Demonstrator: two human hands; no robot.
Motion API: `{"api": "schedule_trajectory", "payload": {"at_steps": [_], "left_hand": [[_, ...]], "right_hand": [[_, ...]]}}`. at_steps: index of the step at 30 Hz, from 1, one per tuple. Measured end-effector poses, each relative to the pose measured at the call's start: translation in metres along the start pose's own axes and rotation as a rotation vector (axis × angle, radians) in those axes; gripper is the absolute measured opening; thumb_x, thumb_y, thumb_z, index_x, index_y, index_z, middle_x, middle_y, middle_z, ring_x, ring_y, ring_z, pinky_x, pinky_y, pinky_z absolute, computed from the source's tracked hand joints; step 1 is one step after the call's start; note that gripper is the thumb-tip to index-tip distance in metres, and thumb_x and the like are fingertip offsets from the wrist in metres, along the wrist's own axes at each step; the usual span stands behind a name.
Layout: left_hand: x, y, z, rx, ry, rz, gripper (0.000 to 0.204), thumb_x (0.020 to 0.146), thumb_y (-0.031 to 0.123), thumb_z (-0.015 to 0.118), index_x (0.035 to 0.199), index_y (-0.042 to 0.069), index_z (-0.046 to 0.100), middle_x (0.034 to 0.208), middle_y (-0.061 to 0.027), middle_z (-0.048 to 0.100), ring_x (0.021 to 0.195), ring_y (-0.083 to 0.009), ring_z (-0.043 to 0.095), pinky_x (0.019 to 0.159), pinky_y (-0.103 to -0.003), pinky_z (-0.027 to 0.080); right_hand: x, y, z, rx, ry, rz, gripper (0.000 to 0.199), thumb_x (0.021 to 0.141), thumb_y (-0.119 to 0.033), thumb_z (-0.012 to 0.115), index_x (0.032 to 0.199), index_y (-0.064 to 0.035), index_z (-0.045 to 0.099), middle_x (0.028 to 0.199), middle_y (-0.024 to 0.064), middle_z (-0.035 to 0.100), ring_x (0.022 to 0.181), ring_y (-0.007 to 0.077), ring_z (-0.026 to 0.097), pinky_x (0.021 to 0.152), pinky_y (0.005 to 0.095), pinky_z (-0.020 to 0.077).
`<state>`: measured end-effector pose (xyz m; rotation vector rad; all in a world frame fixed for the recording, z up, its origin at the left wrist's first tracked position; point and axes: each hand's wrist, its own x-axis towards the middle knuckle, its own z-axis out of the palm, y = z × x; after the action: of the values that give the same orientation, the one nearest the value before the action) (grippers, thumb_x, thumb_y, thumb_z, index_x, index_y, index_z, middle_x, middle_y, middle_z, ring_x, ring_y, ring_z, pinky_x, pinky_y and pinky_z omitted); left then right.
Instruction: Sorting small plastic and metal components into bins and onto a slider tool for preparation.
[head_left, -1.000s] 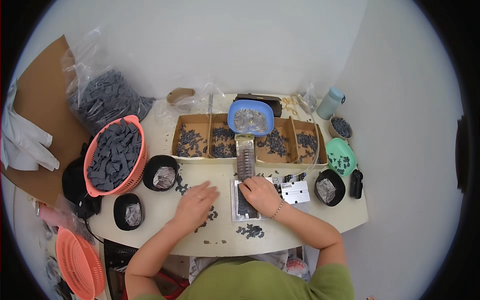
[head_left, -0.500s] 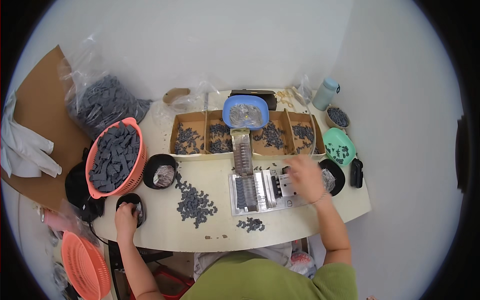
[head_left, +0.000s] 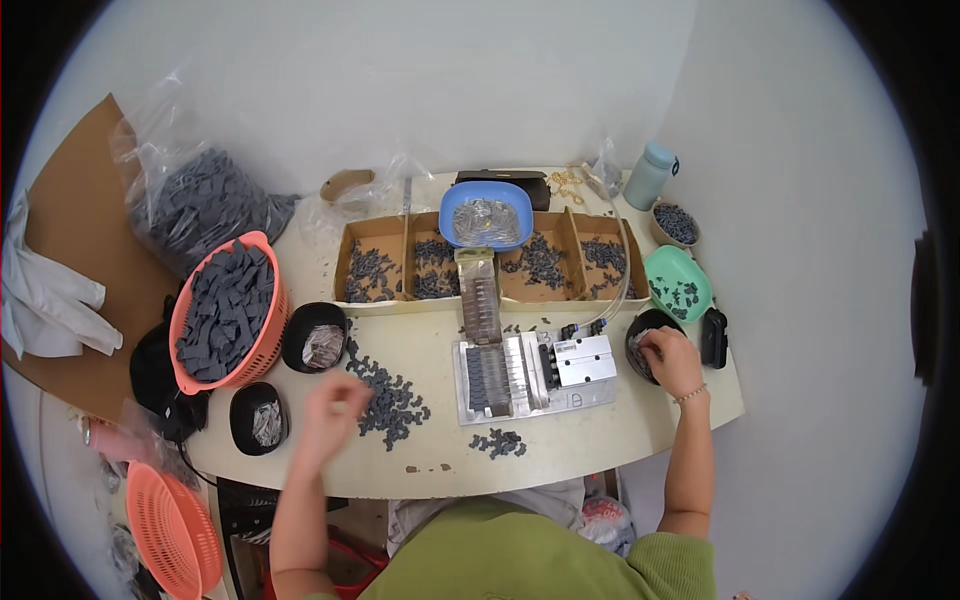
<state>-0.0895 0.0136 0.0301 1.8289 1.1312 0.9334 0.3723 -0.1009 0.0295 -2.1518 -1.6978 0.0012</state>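
My left hand (head_left: 335, 408), smeared by motion, is over the table beside a loose pile of small grey plastic pieces (head_left: 392, 405). Its fingers look curled, but whether they hold anything cannot be seen. Left of it stands a square black bowl (head_left: 243, 440) with thin shiny metal pieces (head_left: 267, 424). My right hand (head_left: 672, 360) reaches into another black bowl (head_left: 640, 326) at the right, fingertips pinched together; what they hold is hidden. Between the hands sits a metal fixture (head_left: 465, 408) with a row of grey strips, a ribbed clear strip (head_left: 480, 300) and a silver pneumatic cylinder block (head_left: 586, 360).
A divided cardboard tray (head_left: 380, 303) of grey pieces spans the back, with a blue bowl (head_left: 446, 215) on it. A coral basket (head_left: 275, 335) of grey parts and a third black bowl (head_left: 293, 355) stand left. A green dish (head_left: 665, 262) and a bottle (head_left: 650, 178) are right.
My left hand has left the lower-left black bowl and moved right toward the loose pile. My right hand has moved from above the cylinder block into the right black bowl.
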Motion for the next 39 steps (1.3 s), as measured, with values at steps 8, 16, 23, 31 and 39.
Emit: {"api": "schedule_trajectory", "payload": {"at_steps": [8, 16, 23, 31, 39], "left_hand": [[0.022, 0.024, 0.122, 0.209, -0.171, 0.498, 0.009, 0.074, 0.004, 0.069, 0.081, 0.006, 0.064, 0.088, -0.0058, 0.061, 0.082, -0.025, 0.058, 0.076, -0.036, 0.045], [0.004, 0.026, 0.126, 0.679, -0.143, 0.746, 0.017, 0.076, 0.015, 0.064, 0.089, 0.003, 0.065, 0.101, -0.0098, 0.06, 0.098, -0.0252, 0.055, 0.087, -0.04, 0.043], [-0.015, 0.034, 0.126, 0.929, -0.156, 0.769, 0.043, 0.079, 0.028, 0.063, 0.108, -0.005, 0.061, 0.117, -0.0198, 0.056, 0.11, -0.0293, 0.052, 0.096, -0.044, 0.04], [-0.019, 0.035, 0.127, 0.76, -0.213, 0.64, 0.051, 0.077, 0.032, 0.068, 0.118, 0.004, 0.059, 0.127, -0.0181, 0.051, 0.117, -0.0296, 0.048, 0.1, -0.046, 0.036], [-0.015, 0.031, 0.119, 0.649, -0.271, 0.548, 0.043, 0.08, 0.029, 0.066, 0.119, 0.012, 0.059, 0.133, -0.0184, 0.045, 0.123, -0.0342, 0.042, 0.103, -0.051, 0.031]], "right_hand": [[-0.003, 0.0, -0.005, 0.087, 0.039, 0.094, 0.008, 0.077, -0.01, 0.065, 0.083, -0.0079, 0.069, 0.08, 0.0094, 0.065, 0.078, 0.0292, 0.062, 0.068, 0.039, 0.0501], [-0.002, -0.004, -0.005, -0.137, 0.152, -0.026, 0.005, 0.078, -0.011, 0.063, 0.078, -0.0083, 0.067, 0.078, 0.0081, 0.063, 0.075, 0.0286, 0.062, 0.065, 0.0389, 0.0498], [0.014, -0.049, 0.002, -0.122, 0.348, -0.018, 0.002, 0.075, -0.01, 0.063, 0.076, -0.0075, 0.062, 0.075, 0.0076, 0.06, 0.073, 0.0267, 0.06, 0.06, 0.039, 0.0484], [0.011, -0.017, 0.0, -0.261, 0.153, 0.13, 0.006, 0.075, -0.011, 0.063, 0.075, -0.0092, 0.069, 0.082, 0.0065, 0.063, 0.082, 0.0263, 0.062, 0.069, 0.0378, 0.0506], [0.013, -0.02, 0.003, 0.065, 0.51, 0.017, 0.007, 0.076, -0.005, 0.061, 0.079, -0.0049, 0.067, 0.085, 0.0077, 0.064, 0.076, 0.0267, 0.062, 0.067, 0.0345, 0.05]]}}
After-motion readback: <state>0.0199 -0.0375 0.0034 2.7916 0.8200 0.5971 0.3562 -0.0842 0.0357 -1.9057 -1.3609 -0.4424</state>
